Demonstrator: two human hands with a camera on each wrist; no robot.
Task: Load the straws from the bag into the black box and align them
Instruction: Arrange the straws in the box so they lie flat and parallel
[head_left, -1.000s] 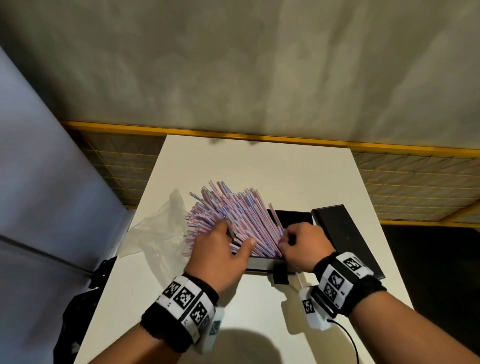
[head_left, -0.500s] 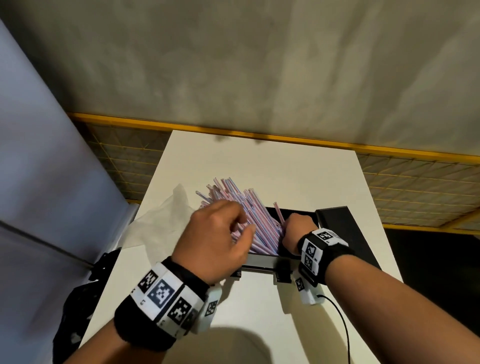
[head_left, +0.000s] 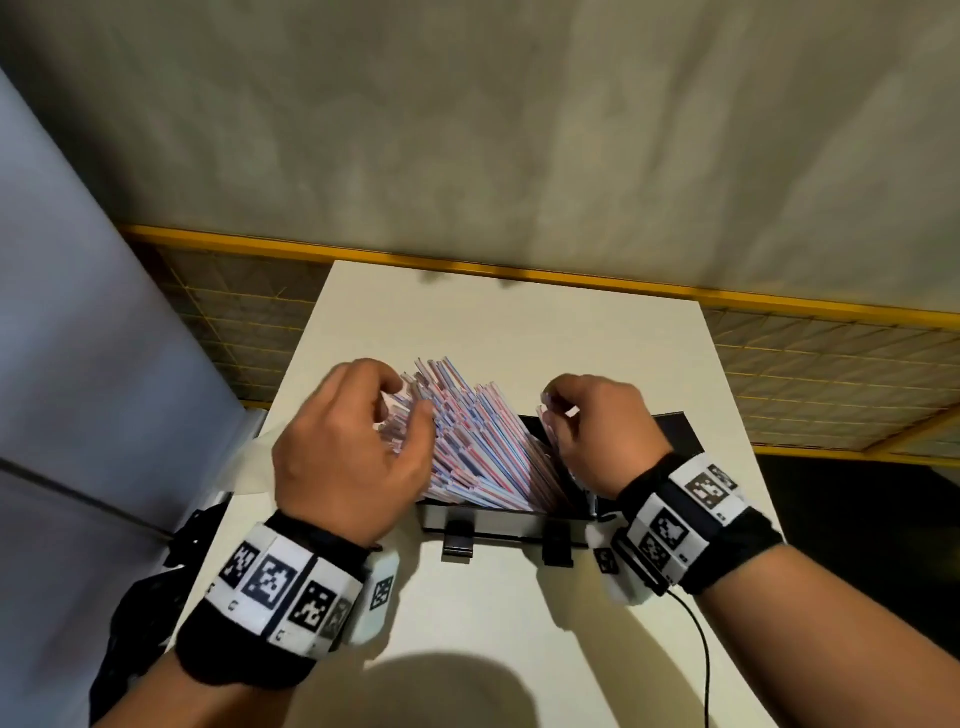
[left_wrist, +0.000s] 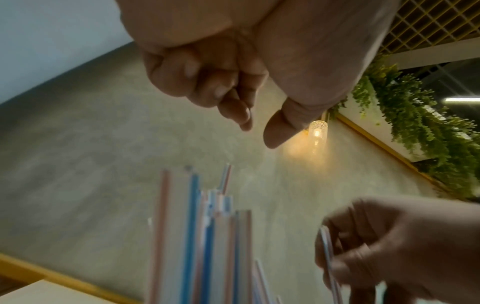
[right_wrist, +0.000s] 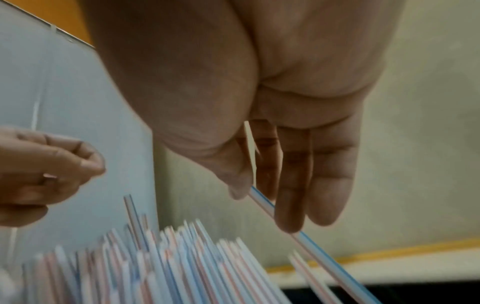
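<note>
Several striped straws (head_left: 483, 447) stand leaning up and to the left in the black box (head_left: 498, 522) on the white table. My left hand (head_left: 408, 402) hovers at their upper left ends; in the left wrist view its fingers (left_wrist: 246, 123) are curled with nothing between them and the thumb. Over the box's right end, my right hand (head_left: 553, 410) pinches one blue-striped straw (right_wrist: 311, 244) between thumb and fingers, apart from the bundle (right_wrist: 168, 263). The clear plastic bag (head_left: 249, 467) lies left of the box, mostly hidden behind my left hand.
A flat black lid (head_left: 675, 436) lies right of the box, behind my right wrist. A thin cable (head_left: 701, 649) trails off my right wrist across the table (head_left: 519, 332). A grey-blue panel (head_left: 78, 364) stands close on the left, and a yellow-framed grating borders the table's far edge.
Both hands have come up from the straws' lower part. The left moved up to their top ends and curled. The right lifted away with one straw pinched.
</note>
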